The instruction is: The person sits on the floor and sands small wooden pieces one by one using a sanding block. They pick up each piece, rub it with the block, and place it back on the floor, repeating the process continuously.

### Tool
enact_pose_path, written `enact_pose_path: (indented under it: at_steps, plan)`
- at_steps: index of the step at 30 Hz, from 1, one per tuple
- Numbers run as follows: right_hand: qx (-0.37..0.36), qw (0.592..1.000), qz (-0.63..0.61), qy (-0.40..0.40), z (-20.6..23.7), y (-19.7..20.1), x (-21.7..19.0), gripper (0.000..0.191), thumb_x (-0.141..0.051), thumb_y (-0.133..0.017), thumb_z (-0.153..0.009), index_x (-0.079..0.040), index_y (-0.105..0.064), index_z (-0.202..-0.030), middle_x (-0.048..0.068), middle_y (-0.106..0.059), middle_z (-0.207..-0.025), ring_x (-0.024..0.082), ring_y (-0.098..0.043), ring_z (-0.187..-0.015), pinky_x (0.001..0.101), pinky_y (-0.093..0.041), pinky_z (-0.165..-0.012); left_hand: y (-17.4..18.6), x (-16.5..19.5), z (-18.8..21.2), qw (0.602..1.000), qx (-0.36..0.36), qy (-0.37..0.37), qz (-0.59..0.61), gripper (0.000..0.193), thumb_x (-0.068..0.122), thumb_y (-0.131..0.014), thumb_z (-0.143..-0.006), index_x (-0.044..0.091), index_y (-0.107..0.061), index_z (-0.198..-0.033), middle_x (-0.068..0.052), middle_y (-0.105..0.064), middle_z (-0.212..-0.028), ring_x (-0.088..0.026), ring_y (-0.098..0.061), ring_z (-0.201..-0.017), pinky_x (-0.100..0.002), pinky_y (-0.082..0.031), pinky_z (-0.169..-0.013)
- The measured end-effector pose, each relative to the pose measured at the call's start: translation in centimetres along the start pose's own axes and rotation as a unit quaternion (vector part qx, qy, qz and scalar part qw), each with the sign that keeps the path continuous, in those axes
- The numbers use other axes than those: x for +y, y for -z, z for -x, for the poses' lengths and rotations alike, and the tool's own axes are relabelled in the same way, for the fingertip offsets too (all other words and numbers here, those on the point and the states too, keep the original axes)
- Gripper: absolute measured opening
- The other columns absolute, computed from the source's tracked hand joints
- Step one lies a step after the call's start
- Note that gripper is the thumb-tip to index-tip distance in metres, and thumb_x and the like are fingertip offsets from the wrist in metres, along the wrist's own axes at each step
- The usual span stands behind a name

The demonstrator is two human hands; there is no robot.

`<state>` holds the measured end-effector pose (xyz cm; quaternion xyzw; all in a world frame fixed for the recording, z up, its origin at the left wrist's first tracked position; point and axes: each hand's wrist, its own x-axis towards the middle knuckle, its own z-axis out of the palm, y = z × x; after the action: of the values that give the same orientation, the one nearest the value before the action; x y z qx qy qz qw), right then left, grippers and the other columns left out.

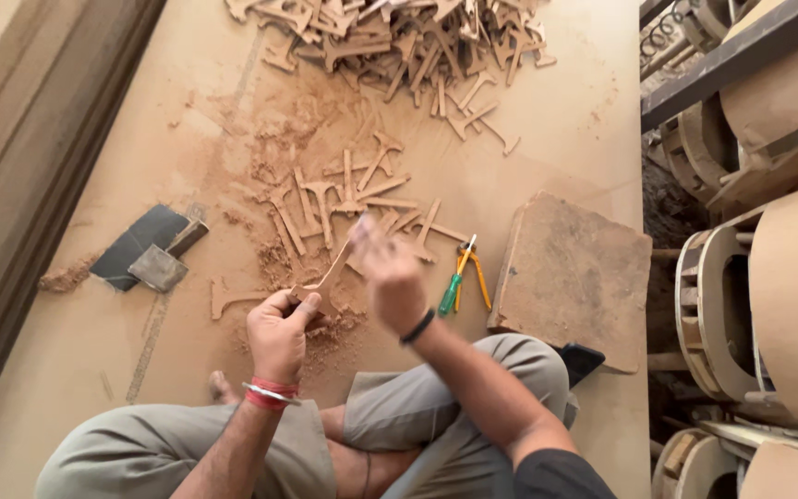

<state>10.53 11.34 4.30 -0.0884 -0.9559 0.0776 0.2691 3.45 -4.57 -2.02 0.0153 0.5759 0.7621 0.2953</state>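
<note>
Sawdust (279,157) lies scattered over the fibreboard floor (565,120) where a person sits cross-legged. The left hand (279,333) is clenched around the lower end of a thin wooden cut-out piece (332,270), holding it slanted above the lap. The right hand (390,277) is blurred at the piece's upper end; its grasp cannot be told. Pliers (462,275) lie just beside it, and similar cut-outs (353,199) lie beyond.
</note>
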Motion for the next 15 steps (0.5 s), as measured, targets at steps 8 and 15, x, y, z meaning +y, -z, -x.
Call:
enact_pose_path:
  at_steps: [8,15]
  plan:
    - [0.027,0.999,-0.021,0.006,0.6,-0.2,-0.4,0.048,-0.003,-0.059,-0.088,-0.002,-0.066,-0.136,0.015,-0.064,-0.143,0.030,-0.066,-0.108,0.0399,-0.055,-0.093,0.5,-0.1,0.5,0.999,-0.033,-0.001,0.037,0.011,0.005,-0.069,-0.098,-0.003,-0.071,-0.090,-0.004,-0.068,-0.078,-0.011,-0.065,-0.066,-0.029,-0.059,-0.062]
    - [0.008,0.991,-0.082,0.108,0.6,-0.2,-0.3,0.040,-0.002,-0.060,-0.090,-0.003,-0.070,-0.129,0.016,-0.068,-0.138,0.026,-0.065,-0.100,0.0392,-0.054,-0.090,1.0,-0.9,0.2,0.995,-0.030,0.035,0.091,0.015,0.007,-0.067,-0.097,-0.001,-0.069,-0.085,-0.005,-0.071,-0.078,-0.011,-0.066,-0.066,-0.029,-0.059,-0.064]
